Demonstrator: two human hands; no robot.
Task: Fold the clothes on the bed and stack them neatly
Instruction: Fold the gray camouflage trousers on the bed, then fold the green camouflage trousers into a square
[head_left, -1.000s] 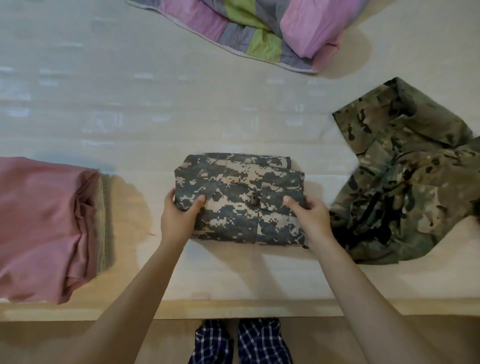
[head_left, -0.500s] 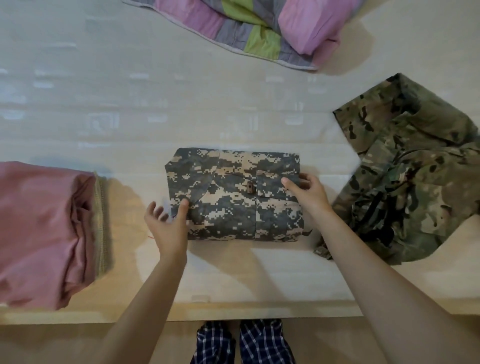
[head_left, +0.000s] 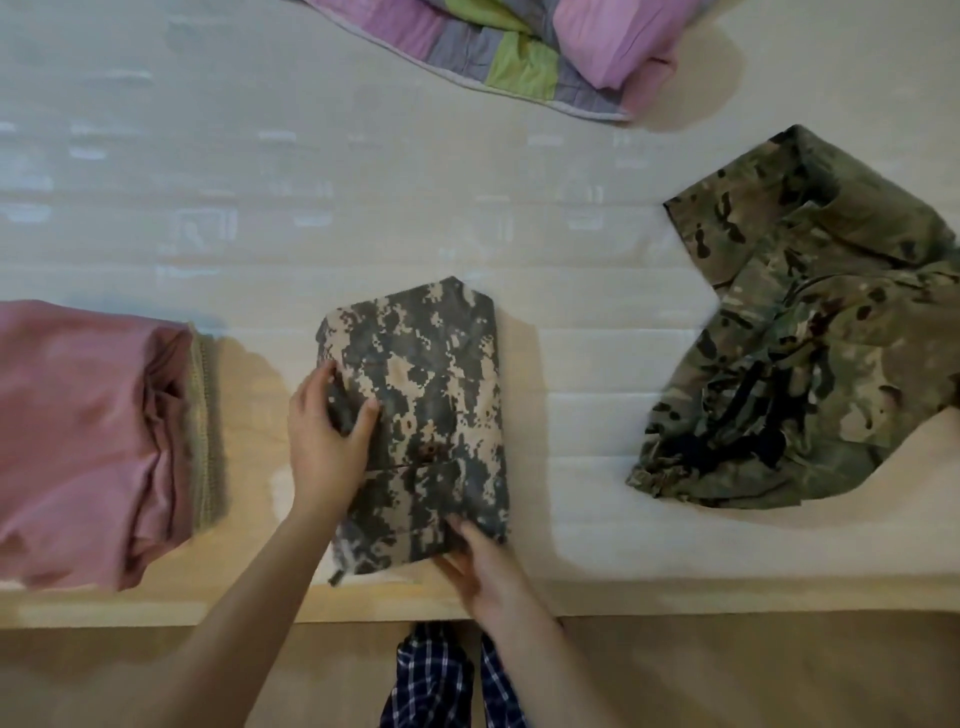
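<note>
A folded grey digital-camouflage garment lies lengthwise on the pale bed, close to its near edge. My left hand grips the garment's left edge, thumb on top. At the near right corner, my right hand holds the garment with its thumb on the fabric. To the left sits a folded pink garment on a tan folded item. On the right, an unfolded green-brown camouflage garment lies crumpled.
A pink, green and grey quilt lies bunched at the far side of the bed. The bed's near edge runs across the bottom, with wooden floor and my checked trouser legs below it.
The digital-camouflage garment has been turned from lying crosswise to lengthwise. My right hand moved from its right edge to its near corner, and my left hand took hold of its left edge.
</note>
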